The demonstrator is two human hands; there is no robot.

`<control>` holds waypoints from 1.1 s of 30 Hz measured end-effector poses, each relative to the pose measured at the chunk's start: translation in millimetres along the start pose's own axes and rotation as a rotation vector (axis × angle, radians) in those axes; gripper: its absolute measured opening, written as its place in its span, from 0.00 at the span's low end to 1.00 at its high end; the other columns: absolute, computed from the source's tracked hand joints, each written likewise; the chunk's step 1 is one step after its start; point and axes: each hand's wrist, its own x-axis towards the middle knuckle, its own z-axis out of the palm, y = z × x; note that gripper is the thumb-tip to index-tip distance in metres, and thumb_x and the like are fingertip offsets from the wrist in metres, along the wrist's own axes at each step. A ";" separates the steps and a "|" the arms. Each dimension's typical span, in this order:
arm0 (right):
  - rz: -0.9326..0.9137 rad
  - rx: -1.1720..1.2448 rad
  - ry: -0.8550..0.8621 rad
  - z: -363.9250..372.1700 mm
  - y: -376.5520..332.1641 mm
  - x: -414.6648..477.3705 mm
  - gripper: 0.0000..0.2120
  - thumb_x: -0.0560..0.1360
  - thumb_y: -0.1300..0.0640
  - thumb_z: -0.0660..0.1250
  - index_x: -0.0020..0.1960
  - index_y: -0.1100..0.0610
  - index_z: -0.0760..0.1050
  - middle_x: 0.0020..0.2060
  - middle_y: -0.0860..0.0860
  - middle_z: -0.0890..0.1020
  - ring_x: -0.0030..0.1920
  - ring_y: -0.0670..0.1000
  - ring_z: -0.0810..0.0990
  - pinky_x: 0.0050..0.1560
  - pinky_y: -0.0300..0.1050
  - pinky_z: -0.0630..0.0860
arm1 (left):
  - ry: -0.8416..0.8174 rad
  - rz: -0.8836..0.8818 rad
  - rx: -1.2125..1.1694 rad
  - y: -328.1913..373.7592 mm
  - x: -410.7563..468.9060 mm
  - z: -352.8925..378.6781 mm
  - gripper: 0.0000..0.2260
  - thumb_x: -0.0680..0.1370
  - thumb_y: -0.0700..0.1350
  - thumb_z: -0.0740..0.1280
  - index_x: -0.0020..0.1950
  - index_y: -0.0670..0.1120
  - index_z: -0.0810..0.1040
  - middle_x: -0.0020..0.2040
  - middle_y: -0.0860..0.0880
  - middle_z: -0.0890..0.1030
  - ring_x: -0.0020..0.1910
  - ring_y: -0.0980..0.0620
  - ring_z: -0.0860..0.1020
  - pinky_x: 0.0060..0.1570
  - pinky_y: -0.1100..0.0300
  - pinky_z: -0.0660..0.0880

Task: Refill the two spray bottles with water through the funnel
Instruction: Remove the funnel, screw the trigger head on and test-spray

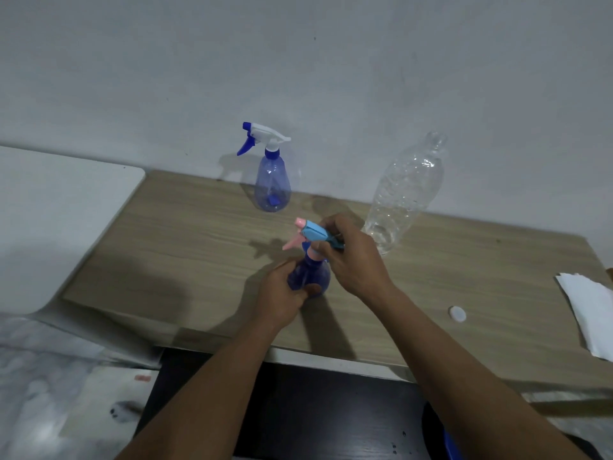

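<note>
Both my forearms reach forward over the near edge of the wooden table (172,234). My left hand (282,295) wraps closed around the rounded belly of the near spray bottle (313,277), a translucent blue plastic one standing mid-table. My right hand (351,260) comes in from the right, fingers curled shut on its light-blue spray head (315,232) with the pink nozzle and trigger. The second spray bottle (272,184), paler blue with a white-and-blue trigger head, stands upright farther back against the wall. To its right stands a clear, dimpled plastic bottle (403,194), uncapped. A small white cap (457,314) lies on the wood-grain top near right, with white paper (587,310) at the right edge.
</note>
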 end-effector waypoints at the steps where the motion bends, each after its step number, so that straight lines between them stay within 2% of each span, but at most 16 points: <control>1: -0.007 -0.013 0.004 1.0 1.8 1.4 0.10 0.75 0.59 0.72 0.55 0.53 0.76 0.47 0.49 0.83 0.48 0.51 0.81 0.50 0.49 0.77 | -0.006 0.007 -0.004 -0.4 0.0 0.0 0.20 0.67 0.39 0.79 0.56 0.50 0.80 0.49 0.53 0.84 0.48 0.54 0.83 0.50 0.60 0.78; 3: -0.021 -0.041 -0.003 1.1 4.6 5.5 0.10 0.75 0.58 0.72 0.56 0.53 0.77 0.48 0.50 0.83 0.48 0.52 0.81 0.50 0.50 0.78 | -0.017 0.006 -0.008 -0.9 0.0 -0.7 0.21 0.69 0.39 0.79 0.59 0.50 0.80 0.50 0.55 0.83 0.48 0.60 0.81 0.48 0.67 0.76; 7: -0.083 -0.168 -0.051 3.1 8.6 11.2 0.13 0.75 0.55 0.72 0.59 0.50 0.79 0.49 0.47 0.83 0.48 0.51 0.80 0.45 0.42 0.72 | -0.014 0.048 0.009 -4.6 0.8 -0.3 0.23 0.68 0.41 0.79 0.61 0.51 0.80 0.53 0.57 0.83 0.51 0.61 0.81 0.51 0.62 0.78; 11: -0.109 -0.220 0.024 10.3 10.1 9.1 0.11 0.74 0.54 0.74 0.55 0.51 0.79 0.45 0.45 0.82 0.43 0.48 0.77 0.41 0.39 0.68 | -0.020 0.033 0.000 -5.3 1.7 0.0 0.24 0.68 0.41 0.79 0.61 0.52 0.80 0.53 0.57 0.83 0.50 0.62 0.81 0.52 0.63 0.79; 14: -0.152 -0.209 0.051 10.9 18.3 1.3 0.09 0.73 0.55 0.75 0.50 0.52 0.76 0.39 0.42 0.79 0.37 0.42 0.74 0.37 0.30 0.67 | -0.034 0.024 0.029 -4.1 0.3 -2.0 0.21 0.70 0.43 0.79 0.61 0.51 0.79 0.52 0.59 0.81 0.50 0.62 0.79 0.47 0.75 0.73; 16: -0.152 -0.214 0.031 8.4 19.0 2.5 0.09 0.73 0.55 0.75 0.49 0.52 0.76 0.38 0.41 0.77 0.36 0.42 0.73 0.36 0.28 0.67 | -0.023 0.034 0.027 -4.1 0.0 -1.8 0.22 0.70 0.43 0.79 0.62 0.53 0.79 0.51 0.61 0.80 0.50 0.63 0.79 0.49 0.74 0.73; 18: -0.159 -0.251 -0.022 5.9 16.7 9.9 0.08 0.74 0.54 0.74 0.51 0.51 0.77 0.39 0.42 0.77 0.37 0.44 0.73 0.35 0.28 0.66 | -0.002 0.022 -0.008 -7.8 1.0 0.2 0.23 0.69 0.43 0.79 0.60 0.55 0.78 0.52 0.59 0.81 0.50 0.62 0.80 0.53 0.64 0.77; 20: -0.165 -0.286 -0.072 2.7 14.8 15.5 0.08 0.75 0.53 0.73 0.52 0.52 0.79 0.39 0.44 0.78 0.38 0.47 0.74 0.35 0.32 0.64 | 0.000 0.012 -0.019 -8.0 2.1 1.1 0.23 0.69 0.43 0.79 0.60 0.56 0.78 0.51 0.59 0.81 0.50 0.64 0.79 0.53 0.61 0.78; 23: -0.162 -0.325 -0.148 1.7 21.3 13.8 0.09 0.75 0.52 0.72 0.55 0.51 0.80 0.39 0.46 0.80 0.40 0.50 0.78 0.38 0.43 0.67 | -0.002 0.047 -0.039 -10.8 3.6 2.0 0.24 0.68 0.42 0.80 0.61 0.54 0.79 0.54 0.57 0.82 0.53 0.59 0.81 0.56 0.57 0.79; 25: -0.138 -0.311 -0.173 2.6 27.4 11.5 0.10 0.76 0.51 0.72 0.56 0.52 0.80 0.39 0.47 0.81 0.40 0.50 0.79 0.38 0.43 0.68 | -0.015 0.053 -0.057 -11.6 3.0 2.9 0.24 0.67 0.43 0.80 0.61 0.55 0.80 0.55 0.55 0.83 0.54 0.57 0.82 0.57 0.55 0.79; 27: -0.101 -0.272 -0.155 5.9 30.3 11.4 0.10 0.76 0.50 0.72 0.55 0.53 0.80 0.36 0.45 0.79 0.36 0.46 0.76 0.35 0.39 0.66 | 0.000 0.044 -0.066 -12.5 3.7 3.1 0.22 0.66 0.44 0.79 0.57 0.57 0.80 0.53 0.54 0.84 0.51 0.55 0.83 0.54 0.53 0.80; 28: -0.086 -0.231 -0.133 8.3 30.5 11.2 0.11 0.75 0.50 0.74 0.54 0.54 0.79 0.37 0.45 0.79 0.36 0.46 0.76 0.37 0.39 0.68 | 0.003 0.042 -0.070 -12.6 3.6 3.3 0.21 0.66 0.44 0.79 0.55 0.59 0.80 0.52 0.54 0.84 0.50 0.55 0.83 0.53 0.53 0.80; 31: -0.059 -0.097 -0.034 20.4 34.7 7.1 0.15 0.72 0.50 0.77 0.51 0.57 0.78 0.44 0.51 0.84 0.44 0.51 0.83 0.47 0.48 0.80 | -0.009 0.035 -0.090 -10.3 3.3 3.6 0.22 0.67 0.37 0.79 0.53 0.59 0.79 0.49 0.58 0.84 0.48 0.60 0.83 0.49 0.64 0.78; 32: -0.056 -0.065 0.001 25.4 36.4 4.6 0.15 0.72 0.51 0.77 0.51 0.58 0.77 0.44 0.52 0.84 0.44 0.47 0.83 0.47 0.45 0.80 | -0.010 0.039 -0.096 -11.6 3.7 3.8 0.22 0.68 0.36 0.78 0.53 0.58 0.80 0.49 0.59 0.84 0.48 0.61 0.83 0.48 0.67 0.77; 33: -0.044 -0.032 0.019 29.6 37.0 2.2 0.15 0.73 0.52 0.77 0.51 0.59 0.76 0.44 0.51 0.84 0.43 0.42 0.83 0.45 0.38 0.79 | -0.002 0.041 -0.104 -12.1 3.9 4.1 0.22 0.67 0.37 0.79 0.53 0.58 0.80 0.50 0.58 0.84 0.49 0.60 0.83 0.48 0.67 0.77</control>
